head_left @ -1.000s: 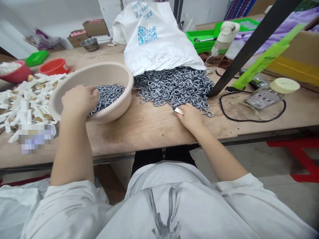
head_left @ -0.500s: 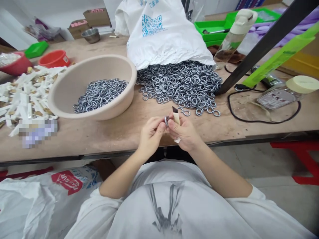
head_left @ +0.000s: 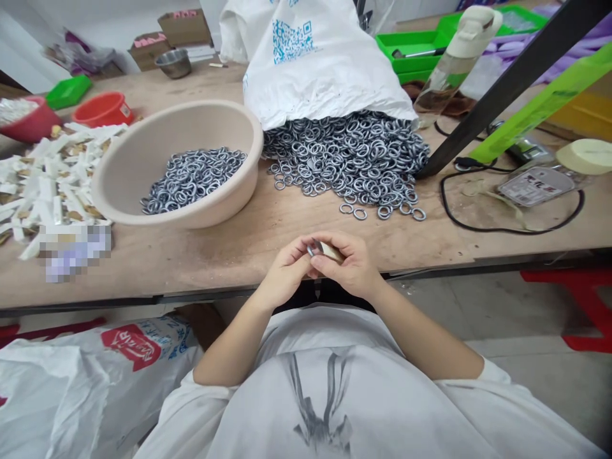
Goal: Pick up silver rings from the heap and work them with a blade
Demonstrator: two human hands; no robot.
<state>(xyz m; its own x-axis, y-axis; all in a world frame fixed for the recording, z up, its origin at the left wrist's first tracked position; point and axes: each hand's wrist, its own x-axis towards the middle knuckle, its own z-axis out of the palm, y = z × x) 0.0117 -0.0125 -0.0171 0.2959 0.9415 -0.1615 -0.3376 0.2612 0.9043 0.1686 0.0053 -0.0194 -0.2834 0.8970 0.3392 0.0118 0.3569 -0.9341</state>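
Observation:
Just above the table's front edge, my left hand pinches a grey ring between thumb and fingers. My right hand is closed around a small cream-coloured strip-like tool with a dark end. That dark end lies at the ring, and whether they touch is too small to tell. Fingers of both hands meet and hide part of the ring and tool. Beyond my hands, a pile of grey rings spills from a white sack. More grey rings lie in a beige basin to the left.
White strips are heaped at the left, behind a blurred patch. A dark slanted post rises at the right, near a clear bottle, a cable and a lidded jar. Red bowls and a metal bowl stand farther back.
My right hand has turned the tool from standing upright to lying flatter, its dark end now toward the ring. Both hands are closer together, and the ring has shifted slightly left and down.

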